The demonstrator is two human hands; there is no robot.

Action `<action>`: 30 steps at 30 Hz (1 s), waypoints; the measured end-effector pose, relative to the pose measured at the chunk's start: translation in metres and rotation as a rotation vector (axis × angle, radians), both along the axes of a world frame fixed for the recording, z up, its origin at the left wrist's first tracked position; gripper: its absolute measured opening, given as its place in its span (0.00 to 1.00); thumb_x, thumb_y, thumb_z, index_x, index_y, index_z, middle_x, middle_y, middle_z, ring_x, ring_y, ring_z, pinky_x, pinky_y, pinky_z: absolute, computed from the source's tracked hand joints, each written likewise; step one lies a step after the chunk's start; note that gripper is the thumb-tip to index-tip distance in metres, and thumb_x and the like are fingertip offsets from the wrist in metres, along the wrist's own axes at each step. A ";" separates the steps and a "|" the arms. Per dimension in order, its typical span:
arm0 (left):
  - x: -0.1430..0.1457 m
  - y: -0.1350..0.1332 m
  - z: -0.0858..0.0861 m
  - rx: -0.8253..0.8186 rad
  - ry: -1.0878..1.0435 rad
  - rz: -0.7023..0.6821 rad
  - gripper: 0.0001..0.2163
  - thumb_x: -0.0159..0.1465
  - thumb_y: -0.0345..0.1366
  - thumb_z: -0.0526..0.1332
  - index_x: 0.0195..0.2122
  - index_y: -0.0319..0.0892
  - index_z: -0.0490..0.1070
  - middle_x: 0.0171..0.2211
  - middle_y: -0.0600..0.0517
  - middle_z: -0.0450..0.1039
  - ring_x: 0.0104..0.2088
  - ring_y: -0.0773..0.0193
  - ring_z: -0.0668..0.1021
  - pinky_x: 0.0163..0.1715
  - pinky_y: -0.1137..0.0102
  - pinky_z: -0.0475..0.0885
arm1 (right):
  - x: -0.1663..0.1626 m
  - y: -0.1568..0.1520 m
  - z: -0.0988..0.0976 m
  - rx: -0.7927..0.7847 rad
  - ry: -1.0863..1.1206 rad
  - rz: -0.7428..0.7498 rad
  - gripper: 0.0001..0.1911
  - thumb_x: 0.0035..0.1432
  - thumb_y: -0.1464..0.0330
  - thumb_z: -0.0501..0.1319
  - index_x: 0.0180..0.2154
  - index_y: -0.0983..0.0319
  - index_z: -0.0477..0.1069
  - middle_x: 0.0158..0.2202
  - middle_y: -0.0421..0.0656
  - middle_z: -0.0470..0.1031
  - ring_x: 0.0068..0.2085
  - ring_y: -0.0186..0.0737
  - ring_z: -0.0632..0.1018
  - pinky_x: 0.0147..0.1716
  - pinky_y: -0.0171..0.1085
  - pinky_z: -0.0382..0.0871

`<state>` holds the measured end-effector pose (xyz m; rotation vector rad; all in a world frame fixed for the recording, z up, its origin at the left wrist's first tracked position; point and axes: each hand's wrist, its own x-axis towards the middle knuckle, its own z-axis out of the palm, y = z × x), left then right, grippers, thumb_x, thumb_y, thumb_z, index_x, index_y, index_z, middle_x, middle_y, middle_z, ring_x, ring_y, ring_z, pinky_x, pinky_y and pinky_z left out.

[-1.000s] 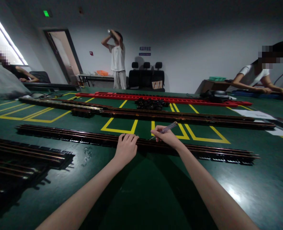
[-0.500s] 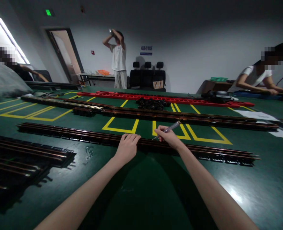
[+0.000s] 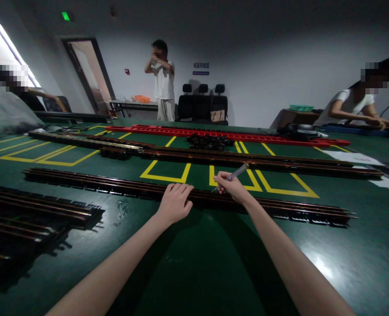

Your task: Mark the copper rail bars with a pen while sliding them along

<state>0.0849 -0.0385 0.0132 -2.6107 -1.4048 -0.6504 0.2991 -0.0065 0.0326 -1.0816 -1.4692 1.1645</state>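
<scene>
A long black strip with copper-coloured rods [image 3: 92, 182] lies across the green table in front of me. My left hand [image 3: 176, 202] rests over its middle, fingers bent across the top and thumb at the near side. Just to the right, my right hand [image 3: 229, 186] grips a slim screwdriver [image 3: 237, 170] with a clear handle, held like a pen. Its thin tip points down and left at the strip; whether it touches cannot be made out.
More rodded black strips [image 3: 33, 219] lie at the near left, and another long strip [image 3: 247, 159] runs behind mine. Farther back are a red ladder-like rail [image 3: 168, 131], a black heap [image 3: 209, 141] and paper sheets [image 3: 354, 158]. Other people are at left, back and right.
My left thumb has moved out from the fingers. The screwdriver and right hand have shifted slightly right. The person at the back has lowered their raised arms.
</scene>
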 end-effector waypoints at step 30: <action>0.005 0.002 -0.001 0.077 0.042 0.064 0.20 0.62 0.50 0.56 0.43 0.37 0.70 0.41 0.44 0.75 0.43 0.54 0.74 0.46 0.58 0.65 | -0.001 0.003 -0.004 0.001 -0.012 -0.045 0.22 0.42 0.55 0.67 0.18 0.60 0.59 0.11 0.32 0.60 0.14 0.28 0.64 0.15 0.29 0.59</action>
